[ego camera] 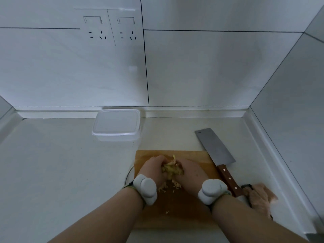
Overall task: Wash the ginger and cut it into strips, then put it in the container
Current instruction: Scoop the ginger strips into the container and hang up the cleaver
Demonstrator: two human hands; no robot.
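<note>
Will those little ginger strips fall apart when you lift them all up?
Probably some will. The ginger strips are a loose pile of thin pieces, and a few already lie scattered on the cutting board. Both hands, left hand and right hand, cup them together, which should help.
</note>
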